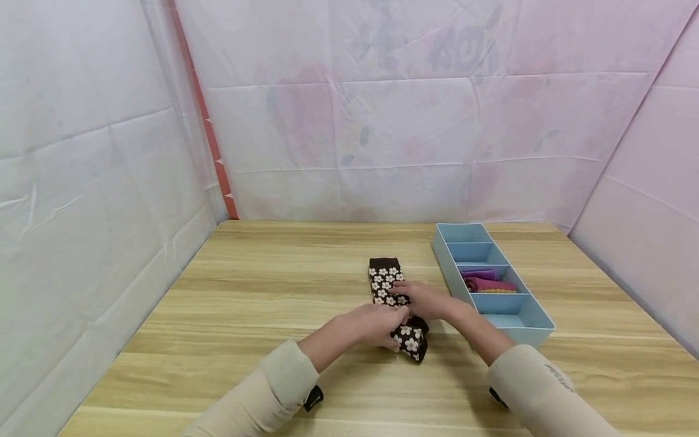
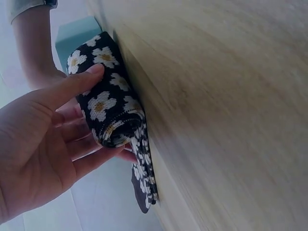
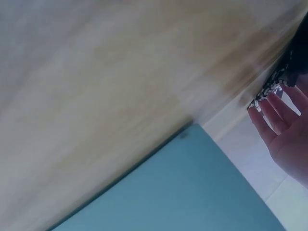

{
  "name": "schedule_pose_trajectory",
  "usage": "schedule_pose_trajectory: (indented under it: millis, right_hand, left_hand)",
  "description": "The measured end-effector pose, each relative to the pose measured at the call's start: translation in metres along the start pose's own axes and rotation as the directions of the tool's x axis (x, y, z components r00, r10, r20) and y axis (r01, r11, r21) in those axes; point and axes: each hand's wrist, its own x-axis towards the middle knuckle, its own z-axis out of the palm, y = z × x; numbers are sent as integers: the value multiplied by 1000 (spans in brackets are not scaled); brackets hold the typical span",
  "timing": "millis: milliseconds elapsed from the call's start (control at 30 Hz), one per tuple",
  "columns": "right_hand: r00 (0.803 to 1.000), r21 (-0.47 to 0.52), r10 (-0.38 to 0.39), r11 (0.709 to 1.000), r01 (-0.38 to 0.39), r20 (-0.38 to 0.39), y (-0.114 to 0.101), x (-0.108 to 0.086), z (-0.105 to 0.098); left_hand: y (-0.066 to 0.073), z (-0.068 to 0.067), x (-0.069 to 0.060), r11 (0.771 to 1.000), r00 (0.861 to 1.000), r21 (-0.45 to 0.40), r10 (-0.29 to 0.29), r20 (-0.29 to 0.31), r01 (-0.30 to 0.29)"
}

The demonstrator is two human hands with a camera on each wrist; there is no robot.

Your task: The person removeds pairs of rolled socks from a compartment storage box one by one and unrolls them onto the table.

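Observation:
A dark sock with white flowers [image 1: 384,280] lies on the table, its cuff pointing away from me. Its near part is wound into a roll [image 2: 108,91], while the cuff end stays flat. My left hand [image 1: 377,326] holds this roll, thumb on top and fingers along the other side, as the left wrist view shows. On the flat stretch just beyond, my right hand [image 1: 428,300] rests with its fingers extended. In the right wrist view those fingers [image 3: 281,115] look fairly straight against the sock's edge. Whether it is one sock or a stacked pair, I cannot tell.
Right of the hands stands a light blue box [image 1: 450,267] with several compartments. One compartment holds a purple rolled item [image 1: 477,274] and a magenta one [image 1: 488,284]. The wooden table [image 1: 262,291] meets pale cloth walls [image 1: 404,121] at the back and sides.

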Motion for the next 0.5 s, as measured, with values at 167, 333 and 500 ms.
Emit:
schedule_pose_trajectory:
  millis: [167, 333, 500]
  right_hand:
    - [1000, 59, 11, 998, -12, 9, 4, 9, 2]
    - [998, 73, 49, 996, -51, 25, 7, 19, 1]
    - [997, 60, 69, 996, -71, 33, 9, 31, 1]
  left_hand:
    - [-5, 0, 0, 1000, 1000, -19, -24, -16, 24]
    - [-13, 1, 2, 998, 1000, 49, -31, 0, 31]
    - [-24, 1, 4, 997, 998, 70, -43, 35, 40]
